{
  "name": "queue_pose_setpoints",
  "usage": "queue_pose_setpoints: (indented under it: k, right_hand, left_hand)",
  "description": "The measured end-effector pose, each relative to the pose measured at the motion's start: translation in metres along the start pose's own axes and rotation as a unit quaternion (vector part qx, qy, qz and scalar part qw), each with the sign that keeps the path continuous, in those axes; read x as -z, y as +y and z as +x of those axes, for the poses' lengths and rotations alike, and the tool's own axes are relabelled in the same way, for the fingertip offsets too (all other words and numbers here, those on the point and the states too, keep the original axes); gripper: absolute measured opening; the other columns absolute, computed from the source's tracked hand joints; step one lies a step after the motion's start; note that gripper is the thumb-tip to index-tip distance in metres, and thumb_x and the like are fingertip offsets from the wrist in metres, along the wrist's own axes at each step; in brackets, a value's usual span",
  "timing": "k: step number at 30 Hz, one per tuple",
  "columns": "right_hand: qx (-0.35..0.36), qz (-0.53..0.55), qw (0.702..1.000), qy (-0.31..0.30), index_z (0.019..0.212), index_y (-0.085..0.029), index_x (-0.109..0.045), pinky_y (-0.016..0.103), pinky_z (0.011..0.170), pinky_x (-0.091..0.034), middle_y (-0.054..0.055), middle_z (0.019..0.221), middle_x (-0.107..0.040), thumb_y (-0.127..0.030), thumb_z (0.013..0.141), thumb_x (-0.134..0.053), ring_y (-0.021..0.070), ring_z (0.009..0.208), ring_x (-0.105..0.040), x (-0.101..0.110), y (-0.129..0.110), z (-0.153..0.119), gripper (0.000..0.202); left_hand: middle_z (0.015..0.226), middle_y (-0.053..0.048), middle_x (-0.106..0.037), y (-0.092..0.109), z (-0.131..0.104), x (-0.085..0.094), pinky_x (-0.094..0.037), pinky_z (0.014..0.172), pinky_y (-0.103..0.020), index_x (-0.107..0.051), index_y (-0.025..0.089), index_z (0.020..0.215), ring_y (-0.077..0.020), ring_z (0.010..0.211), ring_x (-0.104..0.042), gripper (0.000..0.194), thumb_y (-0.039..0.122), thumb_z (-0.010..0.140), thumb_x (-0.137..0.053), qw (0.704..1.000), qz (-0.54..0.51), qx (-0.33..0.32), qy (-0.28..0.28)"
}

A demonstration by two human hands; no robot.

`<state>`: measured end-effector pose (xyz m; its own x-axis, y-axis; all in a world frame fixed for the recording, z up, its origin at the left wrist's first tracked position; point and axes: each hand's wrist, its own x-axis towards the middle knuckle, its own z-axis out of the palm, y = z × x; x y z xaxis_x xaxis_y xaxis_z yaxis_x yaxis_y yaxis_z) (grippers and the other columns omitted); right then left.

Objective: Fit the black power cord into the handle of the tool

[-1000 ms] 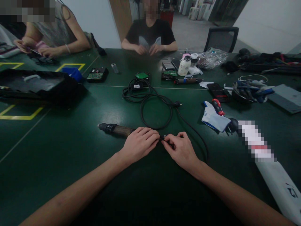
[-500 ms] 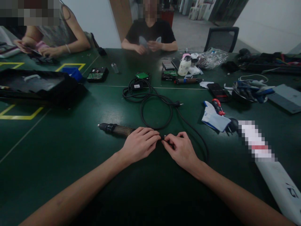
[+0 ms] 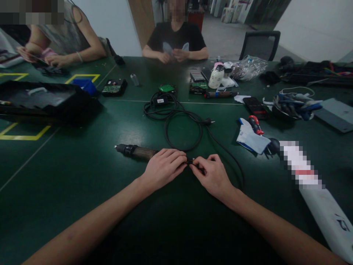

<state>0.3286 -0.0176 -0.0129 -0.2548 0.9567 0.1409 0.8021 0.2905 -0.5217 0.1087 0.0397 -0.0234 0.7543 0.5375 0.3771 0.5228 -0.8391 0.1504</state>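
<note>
An electric screwdriver [image 3: 142, 152] lies on the green table, its bit pointing left. My left hand [image 3: 165, 167] is wrapped over its rear part, which the fingers mostly hide. Close beside it, my right hand [image 3: 212, 175] pinches the end of a black cable [image 3: 237, 167] at the tail of the screwdriver. A small dark piece shows between the two hands; whether it is fully joined to the screwdriver I cannot tell. Beyond my hands the cable runs in loops to a black power adapter [image 3: 160, 100], with a plug [image 3: 209, 121] on the right of the loops.
A black tray [image 3: 41, 99] stands at the left. To the right lie a glove [image 3: 250, 138], a red-handled screwdriver [image 3: 256, 125] and a long white object [image 3: 325, 209]. Hard drives [image 3: 114, 87], a bottle [image 3: 216, 77] and a second electric screwdriver [image 3: 220, 94] are farther back. Two people sit across.
My left fingers have shifted slightly left, so more of the dark piece between my hands shows. My right hand stays nearly still.
</note>
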Motion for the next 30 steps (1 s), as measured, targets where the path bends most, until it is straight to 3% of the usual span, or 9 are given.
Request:
queue_pose_setpoints:
  k: [14, 18, 23, 30]
  right_hand:
    - [-0.002, 0.004, 1.000, -0.010, 0.095, -0.023, -0.063, 0.035, 0.084, -0.033, -0.004, 0.073, -0.066, -0.031, 0.101, -0.056, 0.0146, 0.063, -0.051, 0.0023, -0.0016, 0.0000, 0.012]
    - [-0.003, 0.004, 1.000, -0.006, 0.092, -0.023, -0.063, 0.035, 0.083, -0.032, -0.005, 0.069, -0.064, -0.031, 0.100, -0.058, 0.0149, 0.063, -0.050, 0.0008, -0.0003, 0.0004, 0.012]
    - [-0.003, 0.006, 1.000, -0.003, 0.095, -0.023, -0.063, 0.035, 0.083, -0.033, -0.005, 0.068, -0.062, -0.032, 0.100, -0.058, 0.0148, 0.062, -0.049, -0.0004, 0.0007, 0.0002, 0.011]
    - [-0.004, 0.009, 1.000, -0.009, 0.094, -0.023, -0.063, 0.035, 0.084, -0.033, -0.005, 0.068, -0.062, -0.031, 0.100, -0.059, 0.0142, 0.061, -0.048, 0.0007, -0.0008, -0.0003, 0.011]
  left_hand:
    - [0.130, -0.003, -0.066, 0.0010, 0.0006, 0.0007, -0.048, 0.098, -0.040, -0.063, 0.023, 0.118, -0.0220, 0.119, -0.061, 0.022, 0.028, 0.099, -0.054, 1.000, -0.002, -0.016, -0.011]
    - [0.127, -0.003, -0.067, 0.0015, 0.0015, 0.0010, -0.049, 0.094, -0.039, -0.063, 0.022, 0.116, -0.0218, 0.115, -0.063, 0.021, 0.033, 0.099, -0.054, 1.000, 0.007, 0.007, -0.006]
    - [0.129, -0.001, -0.067, 0.0017, 0.0011, 0.0020, -0.047, 0.097, -0.039, -0.062, 0.024, 0.118, -0.0205, 0.118, -0.061, 0.021, 0.028, 0.100, -0.053, 1.000, 0.000, -0.018, -0.011]
    - [0.126, -0.003, -0.068, 0.0011, 0.0015, 0.0005, -0.047, 0.094, -0.038, -0.062, 0.022, 0.119, -0.0209, 0.114, -0.062, 0.025, 0.036, 0.102, -0.052, 1.000, 0.010, 0.004, -0.017]
